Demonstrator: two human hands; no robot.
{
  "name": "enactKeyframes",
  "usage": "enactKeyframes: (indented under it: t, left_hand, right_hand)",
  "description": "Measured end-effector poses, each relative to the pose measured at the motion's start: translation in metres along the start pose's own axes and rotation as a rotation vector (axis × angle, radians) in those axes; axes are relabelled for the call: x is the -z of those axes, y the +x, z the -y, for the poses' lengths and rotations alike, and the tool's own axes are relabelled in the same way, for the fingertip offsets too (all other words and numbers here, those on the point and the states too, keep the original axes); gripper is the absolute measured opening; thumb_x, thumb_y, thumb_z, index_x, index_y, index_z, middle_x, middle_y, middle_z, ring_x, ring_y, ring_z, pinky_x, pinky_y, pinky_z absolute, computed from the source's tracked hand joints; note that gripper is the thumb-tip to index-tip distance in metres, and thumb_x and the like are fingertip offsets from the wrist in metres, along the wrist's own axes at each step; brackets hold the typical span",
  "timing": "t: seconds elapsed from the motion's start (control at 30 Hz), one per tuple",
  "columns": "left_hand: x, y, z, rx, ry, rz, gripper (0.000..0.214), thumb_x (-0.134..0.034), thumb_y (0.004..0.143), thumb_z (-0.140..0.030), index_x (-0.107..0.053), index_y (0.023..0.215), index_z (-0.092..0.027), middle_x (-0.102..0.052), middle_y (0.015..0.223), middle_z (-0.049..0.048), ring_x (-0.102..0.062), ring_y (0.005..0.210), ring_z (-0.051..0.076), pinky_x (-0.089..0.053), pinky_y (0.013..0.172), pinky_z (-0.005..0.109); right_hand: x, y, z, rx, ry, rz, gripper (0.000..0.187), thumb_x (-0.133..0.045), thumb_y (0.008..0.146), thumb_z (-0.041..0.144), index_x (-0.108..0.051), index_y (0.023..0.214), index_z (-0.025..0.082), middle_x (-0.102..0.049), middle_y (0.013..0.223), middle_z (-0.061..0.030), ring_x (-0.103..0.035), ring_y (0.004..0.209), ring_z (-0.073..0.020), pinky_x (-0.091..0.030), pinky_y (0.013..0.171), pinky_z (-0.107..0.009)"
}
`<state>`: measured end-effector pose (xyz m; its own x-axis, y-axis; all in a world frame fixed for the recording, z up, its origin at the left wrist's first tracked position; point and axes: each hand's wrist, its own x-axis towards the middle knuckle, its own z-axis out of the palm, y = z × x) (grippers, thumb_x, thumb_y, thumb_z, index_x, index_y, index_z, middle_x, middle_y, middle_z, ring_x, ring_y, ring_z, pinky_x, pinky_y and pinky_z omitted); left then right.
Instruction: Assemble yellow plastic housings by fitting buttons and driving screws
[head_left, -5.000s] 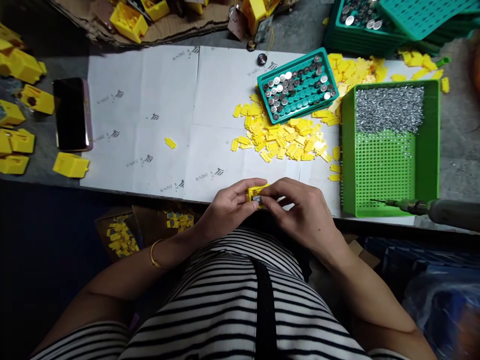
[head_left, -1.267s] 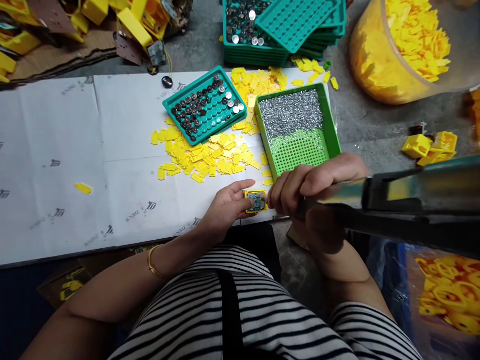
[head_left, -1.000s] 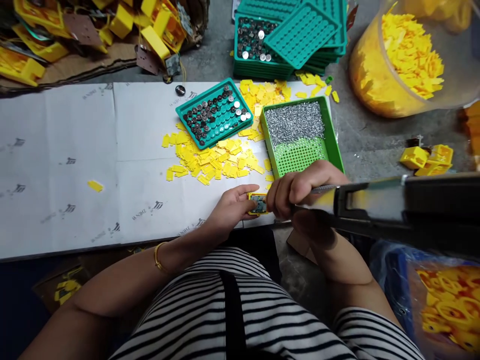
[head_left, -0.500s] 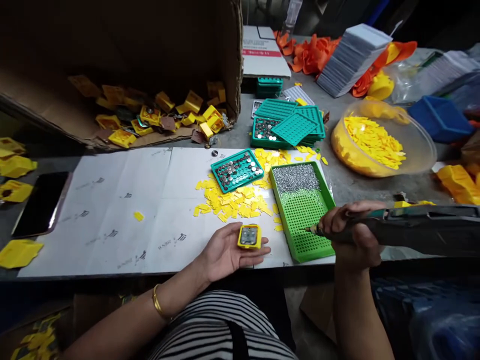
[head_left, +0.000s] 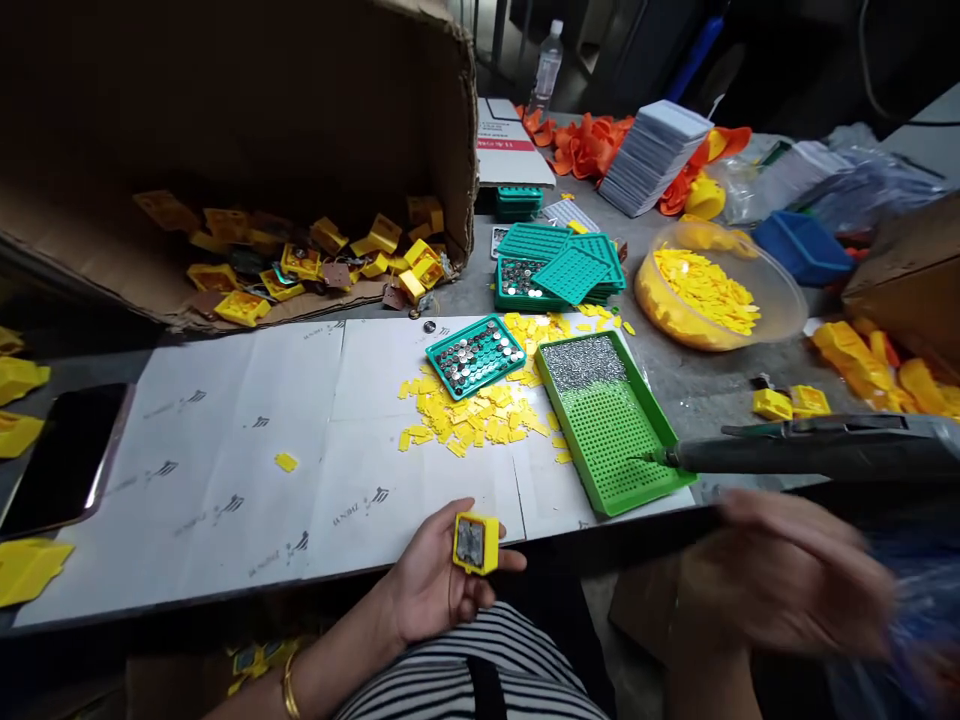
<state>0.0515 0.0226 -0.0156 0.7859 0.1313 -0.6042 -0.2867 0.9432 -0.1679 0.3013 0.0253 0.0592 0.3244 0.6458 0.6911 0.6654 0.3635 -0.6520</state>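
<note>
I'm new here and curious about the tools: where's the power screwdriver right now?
In the head view, the power screwdriver is at the right, tip over the light-green tray, just above the blurred right hand.

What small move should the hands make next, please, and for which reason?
Probably the left hand should lay the yellow case on the white paper: a grey part sits in its open face, the screwdriver appears apart from both hands with its tip over the green tray, and the blurred right hand seems to hold nothing.
</note>
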Motion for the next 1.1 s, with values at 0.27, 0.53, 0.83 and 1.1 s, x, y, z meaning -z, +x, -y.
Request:
enactKeyframes:
  t: [0.27,0.53,0.83,1.1]
  left_hand:
    - [-0.002,-0.034,-0.005,-0.466,0.282,0.047,0.031,-0.050,0.089,-0.031,-0.070,0.103,-0.012,-0.067,0.115,0.0156,-0.066,0.074,0.017,-0.049,0.053,0.023]
    - [0.009,-0.046,-0.013,-0.580,0.372,-0.009,0.028,-0.053,0.089,-0.030,-0.071,0.105,-0.017,-0.056,0.133,0.0126,-0.060,0.091,0.020,-0.048,0.068,0.027]
    - [0.012,-0.046,-0.023,-0.568,0.416,-0.041,0.026,-0.061,0.083,-0.031,-0.072,0.104,-0.018,-0.057,0.135,0.0104,-0.056,0.096,0.021,-0.049,0.070,0.029]
    - [0.015,-0.048,-0.027,-0.589,0.443,-0.090,0.029,-0.063,0.081,-0.031,-0.071,0.106,-0.019,-0.057,0.135,0.0087,-0.054,0.099,0.021,-0.050,0.074,0.029]
  right_hand:
    - [-0.147,0.060,-0.029,-0.025,-0.512,0.714,0.023,-0.052,0.093,0.027,-0.074,0.099,0.020,-0.067,0.098,-0.0089,-0.061,0.086,-0.0204,-0.046,0.070,-0.032]
    - [-0.172,0.059,-0.049,-0.071,-0.605,0.840,0.021,-0.057,0.090,0.031,-0.075,0.096,0.024,-0.065,0.099,-0.0101,-0.058,0.093,-0.0256,-0.038,0.063,-0.031]
    - [-0.173,0.084,-0.050,-0.196,-0.395,0.905,0.016,-0.060,0.086,0.023,-0.070,0.097,0.016,-0.073,0.089,-0.0048,-0.065,0.079,-0.0148,-0.049,0.074,-0.028]
    - [-0.189,0.093,-0.056,-0.263,-0.385,1.045,0.019,-0.068,0.080,0.025,-0.076,0.096,0.019,-0.076,0.090,-0.0067,-0.068,0.078,-0.0187,-0.050,0.069,-0.032]
